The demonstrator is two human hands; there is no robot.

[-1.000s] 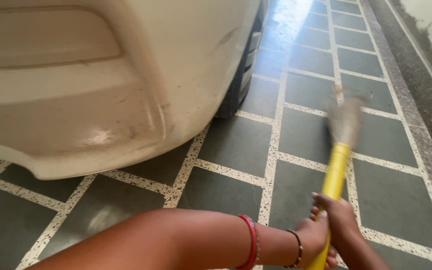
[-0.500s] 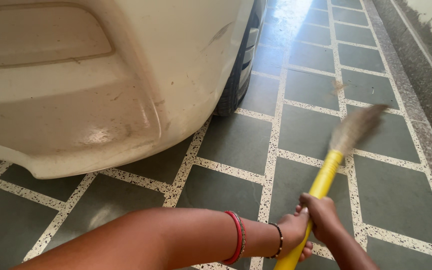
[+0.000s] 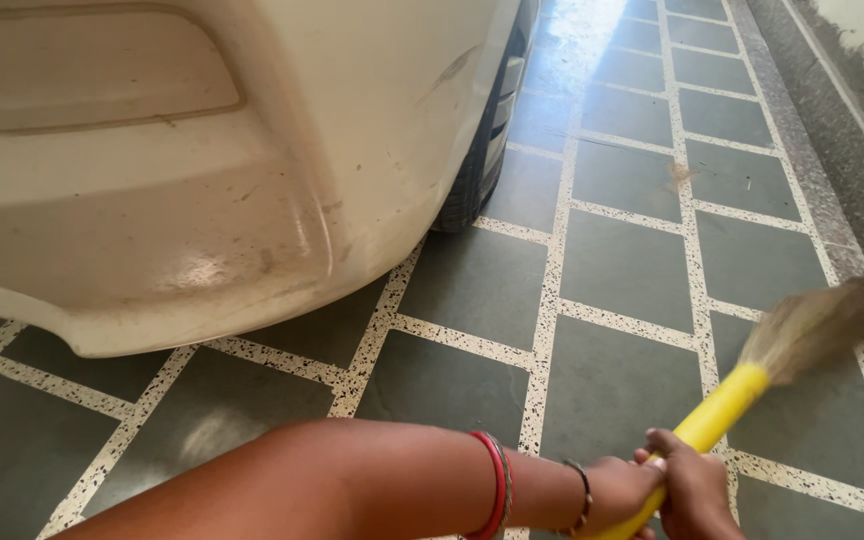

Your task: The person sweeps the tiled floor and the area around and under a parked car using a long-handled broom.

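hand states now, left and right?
Left hand: closed on the yellow broom handle.
Right hand: closed on the same handle, just above the left.

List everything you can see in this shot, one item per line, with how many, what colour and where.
Yellow-handled broom with tan grass bristles: one, lower right, bristles blurred over the floor.
Dusty white car bumper: one, upper left.
Black car tyre: one, behind the bumper's right edge.
Grey-green floor tiles with speckled white borders: many, across the floor.
Speckled grey stone strip: one, along the right edge.
Small tan scrap of debris: one, on a tile, upper right.
Red bangle: one, on the left wrist.
Dark beaded bracelet: one, on the left wrist.
Left hand: on the broom handle.
Right hand: on the broom handle.
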